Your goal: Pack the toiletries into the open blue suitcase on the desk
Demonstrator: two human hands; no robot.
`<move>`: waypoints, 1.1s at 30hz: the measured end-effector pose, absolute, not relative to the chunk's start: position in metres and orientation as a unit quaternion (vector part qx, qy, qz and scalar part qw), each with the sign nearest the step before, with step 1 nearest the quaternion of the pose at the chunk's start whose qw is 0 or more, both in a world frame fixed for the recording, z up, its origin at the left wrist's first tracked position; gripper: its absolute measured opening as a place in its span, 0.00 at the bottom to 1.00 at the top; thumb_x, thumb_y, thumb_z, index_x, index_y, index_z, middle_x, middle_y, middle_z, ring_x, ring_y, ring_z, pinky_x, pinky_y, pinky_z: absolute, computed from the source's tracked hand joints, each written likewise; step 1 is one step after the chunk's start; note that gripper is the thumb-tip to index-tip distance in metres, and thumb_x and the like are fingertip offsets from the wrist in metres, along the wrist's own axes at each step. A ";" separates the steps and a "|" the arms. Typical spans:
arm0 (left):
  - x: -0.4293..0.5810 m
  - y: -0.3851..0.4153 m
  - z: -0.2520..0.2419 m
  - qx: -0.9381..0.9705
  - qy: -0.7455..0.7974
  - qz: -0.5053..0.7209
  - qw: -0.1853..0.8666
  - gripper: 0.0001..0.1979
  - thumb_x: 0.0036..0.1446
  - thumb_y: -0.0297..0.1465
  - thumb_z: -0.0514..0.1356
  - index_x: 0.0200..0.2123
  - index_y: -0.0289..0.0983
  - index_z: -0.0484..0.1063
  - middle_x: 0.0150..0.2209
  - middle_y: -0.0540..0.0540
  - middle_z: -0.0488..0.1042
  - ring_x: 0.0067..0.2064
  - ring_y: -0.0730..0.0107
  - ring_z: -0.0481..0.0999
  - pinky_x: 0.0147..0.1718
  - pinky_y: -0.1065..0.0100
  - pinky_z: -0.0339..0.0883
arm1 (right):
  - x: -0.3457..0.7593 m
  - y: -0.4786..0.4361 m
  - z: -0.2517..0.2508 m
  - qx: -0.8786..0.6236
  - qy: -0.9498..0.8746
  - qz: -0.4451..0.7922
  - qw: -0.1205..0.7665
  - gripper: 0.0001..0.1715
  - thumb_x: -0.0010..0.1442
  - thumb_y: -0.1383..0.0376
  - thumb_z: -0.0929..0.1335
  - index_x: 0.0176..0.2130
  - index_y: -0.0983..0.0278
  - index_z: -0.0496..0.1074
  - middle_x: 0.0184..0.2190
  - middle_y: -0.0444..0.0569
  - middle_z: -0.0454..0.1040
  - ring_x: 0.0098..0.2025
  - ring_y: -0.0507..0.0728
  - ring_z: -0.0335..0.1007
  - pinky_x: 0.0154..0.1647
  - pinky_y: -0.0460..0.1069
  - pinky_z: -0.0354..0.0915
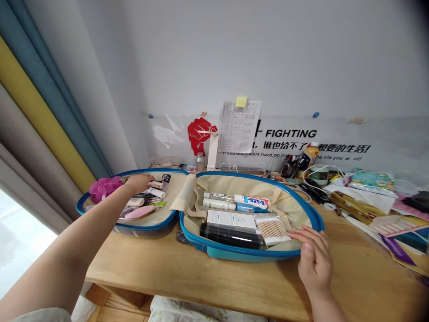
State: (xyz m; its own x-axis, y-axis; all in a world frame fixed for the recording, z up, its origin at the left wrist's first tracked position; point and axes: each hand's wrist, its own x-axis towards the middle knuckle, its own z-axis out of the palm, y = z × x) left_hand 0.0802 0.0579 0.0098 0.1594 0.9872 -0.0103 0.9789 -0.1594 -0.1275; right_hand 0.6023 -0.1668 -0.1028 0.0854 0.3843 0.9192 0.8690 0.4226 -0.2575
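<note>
A small suitcase point(258, 254) with blue edging lies spread on the table, both halves facing up. In its left half, my left hand point(140, 182) reaches down among small toiletries, beside a white tube point(156, 192); its fingertips are mostly hidden. A pink mesh bath puff point(105, 188) and a pink flat item point(139, 212) lie there too. My right hand point(313, 257) rests on the right half's rim, fingers stretched toward a bag of cotton swabs point(273, 230). Next to the swabs are a black cylinder point(233, 235), a white box point(231, 220), a toothpaste tube point(253, 201) and several bottles.
Clutter covers the table's right side: a brown pouch point(351, 205), a wet-wipes-like packet point(372, 181), cables, papers and a drink bottle point(309, 156). Behind the suitcase stand a white lamp point(212, 152) and a small jar point(200, 162). Curtains point(50, 112) hang at left.
</note>
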 end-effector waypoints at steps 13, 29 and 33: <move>0.202 0.069 0.058 -0.828 -0.554 -0.085 0.029 0.23 0.68 0.38 0.46 0.61 0.40 0.67 0.58 0.45 0.72 0.55 0.60 0.73 0.54 0.67 0.65 | 0.603 -0.168 -0.103 -0.503 -0.635 -0.212 0.546 0.23 0.68 0.61 0.57 0.35 0.60 0.78 0.36 0.51 0.79 0.48 0.62 0.73 0.59 0.62 0.59; 0.322 0.076 -0.011 -0.876 -0.478 0.029 -0.062 0.19 0.65 0.38 0.60 0.55 0.36 0.69 0.54 0.41 0.71 0.51 0.60 0.75 0.48 0.53 0.73 | 0.604 -0.170 -0.102 -0.488 -0.651 -0.217 0.539 0.20 0.67 0.64 0.58 0.37 0.59 0.77 0.37 0.49 0.78 0.49 0.60 0.71 0.60 0.61 0.57; 0.322 0.079 -0.016 -0.874 -0.479 0.041 -0.067 0.18 0.65 0.38 0.60 0.54 0.36 0.69 0.54 0.41 0.72 0.50 0.61 0.75 0.48 0.53 0.73 | 0.604 -0.170 -0.102 -0.486 -0.651 -0.219 0.540 0.20 0.67 0.64 0.58 0.38 0.59 0.77 0.37 0.49 0.78 0.49 0.60 0.72 0.59 0.60 0.58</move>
State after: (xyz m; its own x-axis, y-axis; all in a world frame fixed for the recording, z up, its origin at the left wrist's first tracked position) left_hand 0.3220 0.0786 -0.0155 0.5384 0.8318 -0.1354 0.8427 -0.5326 0.0789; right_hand 0.6041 -0.1700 -0.1019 0.0567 0.3961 0.9164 0.8699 0.4309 -0.2401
